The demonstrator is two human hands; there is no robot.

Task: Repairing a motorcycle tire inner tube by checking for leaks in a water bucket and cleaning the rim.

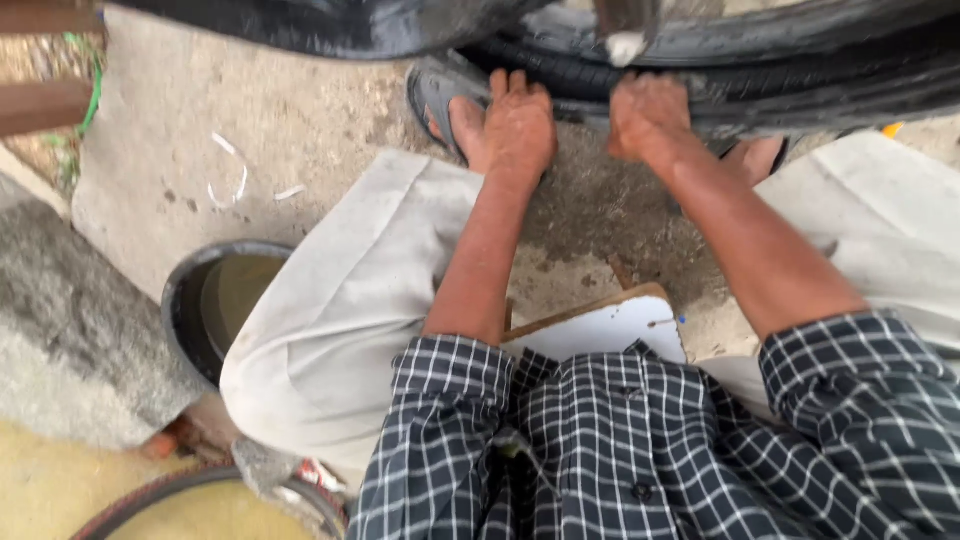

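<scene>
1. Nearest the camera is a dark checked shirt [640,450] with white grid lines, filling the bottom of the view; both sleeves end just above the forearms.
2. Pale trousers [340,310] cover the raised knees on either side — the person sits low, legs apart.
3. Between the knees lies a white board [610,328] with a wooden edge, flat on the floor.
4. The floor [260,130] is rough grey concrete, stained dark in the middle and marked with a few white scratches at upper left. This is an outdoor yard, not a room; daylight is flat and even.
5. The left hand [517,122] lies palm down, fingers spread and flat, fingertips at the lower edge of the tyre [760,70]. It is open and grips nothing.
6. The right hand [648,112] is curled closed on the tyre's edge, knuckles up, pressing into the rubber.
7. The tyre is black and ribbed, stretched across the top of the view from the middle to the right edge, on the floor just beyond the feet.
8. A foot in a dark sandal [440,95] sits just left of the left hand, touching the tyre.
9. At left a black basin [185,300] holding murky water stands beside the left knee, against a grey stone block [70,330].
10. Bottom left, a thin wheel rim [190,485] curves over yellowish ground.
11. Top left, brown bars [40,100] with a green cord — blurred.
</scene>
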